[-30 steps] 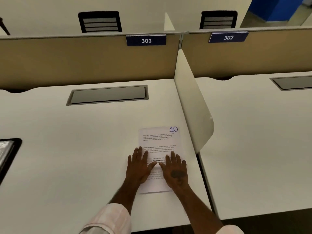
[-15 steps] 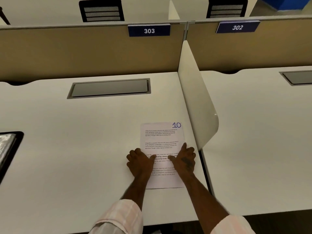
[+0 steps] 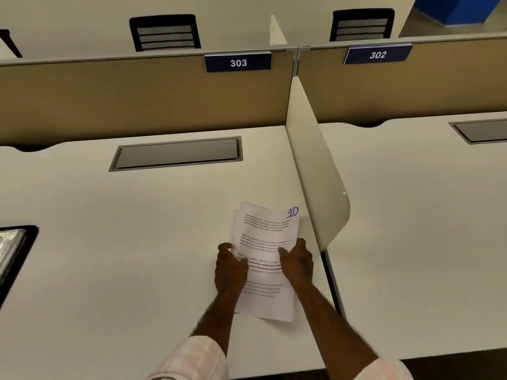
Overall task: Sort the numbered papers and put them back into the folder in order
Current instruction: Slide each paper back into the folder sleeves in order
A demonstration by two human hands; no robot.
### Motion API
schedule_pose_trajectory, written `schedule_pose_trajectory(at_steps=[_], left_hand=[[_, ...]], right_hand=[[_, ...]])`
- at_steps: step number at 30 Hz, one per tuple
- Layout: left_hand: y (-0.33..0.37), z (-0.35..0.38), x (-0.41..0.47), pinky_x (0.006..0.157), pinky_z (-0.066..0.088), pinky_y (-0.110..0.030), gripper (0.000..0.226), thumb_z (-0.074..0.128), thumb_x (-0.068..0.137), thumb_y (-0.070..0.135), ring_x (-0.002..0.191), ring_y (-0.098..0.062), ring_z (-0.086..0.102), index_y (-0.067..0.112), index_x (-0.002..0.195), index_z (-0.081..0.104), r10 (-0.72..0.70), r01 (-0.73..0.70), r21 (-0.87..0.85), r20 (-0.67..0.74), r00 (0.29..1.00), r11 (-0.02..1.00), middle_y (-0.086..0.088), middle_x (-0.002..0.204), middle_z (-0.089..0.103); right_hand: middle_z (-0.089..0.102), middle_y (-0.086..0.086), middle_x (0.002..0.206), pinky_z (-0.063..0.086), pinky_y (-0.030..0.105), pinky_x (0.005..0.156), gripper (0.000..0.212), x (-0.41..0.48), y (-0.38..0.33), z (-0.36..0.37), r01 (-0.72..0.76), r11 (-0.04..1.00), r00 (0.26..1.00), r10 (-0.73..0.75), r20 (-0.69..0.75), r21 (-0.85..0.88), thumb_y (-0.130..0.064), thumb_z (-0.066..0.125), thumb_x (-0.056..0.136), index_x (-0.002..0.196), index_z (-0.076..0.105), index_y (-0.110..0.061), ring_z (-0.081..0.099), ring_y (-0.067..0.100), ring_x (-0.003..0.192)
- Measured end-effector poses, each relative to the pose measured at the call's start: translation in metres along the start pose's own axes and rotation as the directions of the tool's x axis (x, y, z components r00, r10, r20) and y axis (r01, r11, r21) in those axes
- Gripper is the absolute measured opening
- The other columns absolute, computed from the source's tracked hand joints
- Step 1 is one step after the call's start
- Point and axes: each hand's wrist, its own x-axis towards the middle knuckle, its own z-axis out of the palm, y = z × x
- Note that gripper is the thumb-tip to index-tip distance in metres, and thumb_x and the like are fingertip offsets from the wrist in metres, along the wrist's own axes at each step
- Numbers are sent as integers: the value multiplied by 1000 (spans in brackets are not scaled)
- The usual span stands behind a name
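A stack of printed papers (image 3: 267, 234), its top sheet marked "10" in blue at the upper right corner, is lifted off the white desk (image 3: 137, 242) and tilted slightly. My left hand (image 3: 230, 270) grips its left edge and my right hand (image 3: 297, 263) grips its right edge, thumbs on top. The black folder (image 3: 13, 256) with clear sleeves lies at the desk's far left edge, partly out of view.
A white divider panel (image 3: 315, 171) stands just right of the papers, separating a second desk (image 3: 425, 229). A grey cable hatch (image 3: 177, 153) sits in the desk's middle back. Tan partitions with signs 303 (image 3: 238, 63) and 302 (image 3: 378, 54) close the back.
Both hands lay flat on the papers a second ago; they slid to the side edges, curled round them, and have raised the stack off the desk.
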Motion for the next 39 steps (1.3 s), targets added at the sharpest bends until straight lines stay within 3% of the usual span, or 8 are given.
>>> schedule_pose_trajectory(at_steps=[2, 4, 10, 18, 23, 26, 33, 39], left_hand=[[-2, -5, 1, 93, 50, -43, 61, 66, 90, 18, 114, -32, 59, 18, 141, 32, -24, 26, -126, 16, 1000, 992, -12, 130, 58], [-7, -12, 3, 98, 48, -44, 60, 65, 92, 20, 117, -32, 58, 17, 144, 36, -39, 41, -180, 18, 999, 983, -13, 134, 57], [-29, -54, 5, 83, 56, -37, 38, 69, 90, 25, 91, -23, 66, 13, 124, 57, -51, 29, -329, -59, 997, 944, -9, 109, 68], [-84, -135, 1, 82, 55, -37, 15, 64, 94, 26, 91, -22, 67, 15, 104, 64, -135, 34, -401, -227, 965, 916, -1, 97, 69], [-136, -196, -21, 69, 50, -27, 11, 60, 96, 21, 86, -20, 64, 14, 104, 63, -216, 40, -503, -297, 930, 864, -3, 94, 67], [-176, -233, -34, 73, 53, -33, 10, 61, 95, 21, 87, -22, 66, 14, 102, 63, -260, 46, -558, -311, 914, 829, -4, 94, 68], [-264, -319, -71, 64, 51, -29, 18, 59, 97, 33, 81, -17, 67, 16, 99, 64, -293, 25, -593, -361, 885, 805, -1, 90, 69], [-340, -389, -98, 74, 60, -44, 16, 60, 96, 30, 81, -23, 70, 14, 96, 64, -359, 26, -660, -376, 854, 751, -7, 91, 71]], right_hand=[[66, 7, 112, 47, 20, 57, 24, 0, -2, -2, 52, 998, 999, -52, 9, 40, -24, 59, 95, 113, 55, -9, 56, 8, 71], [67, 7, 111, 49, 23, 64, 23, -1, -5, 0, 86, 994, 996, -86, 8, 69, -25, 58, 96, 112, 60, -8, 57, 11, 76], [66, 5, 100, 43, 16, 56, 22, -10, -26, 17, 202, 969, 978, -208, 29, 143, -26, 58, 96, 108, 61, -7, 60, 14, 76], [71, 2, 89, 57, 25, 60, 17, -59, -61, 70, 332, 920, 919, -365, 149, 206, -33, 62, 93, 93, 63, -17, 69, 14, 72], [65, 2, 84, 44, 19, 54, 24, -106, -87, 118, 408, 902, 871, -430, 236, 139, -32, 65, 92, 83, 60, -9, 61, 12, 70], [64, 3, 80, 47, 23, 57, 26, -143, -99, 151, 449, 884, 832, -466, 301, 128, -27, 64, 92, 75, 55, -10, 61, 18, 71], [66, 5, 83, 45, 24, 58, 24, -238, -113, 227, 507, 855, 784, -510, 355, 107, -26, 61, 93, 77, 57, -9, 60, 18, 73], [67, 6, 87, 54, 31, 66, 26, -314, -118, 297, 552, 826, 722, -543, 428, 117, -29, 60, 93, 87, 61, -4, 65, 21, 77]])
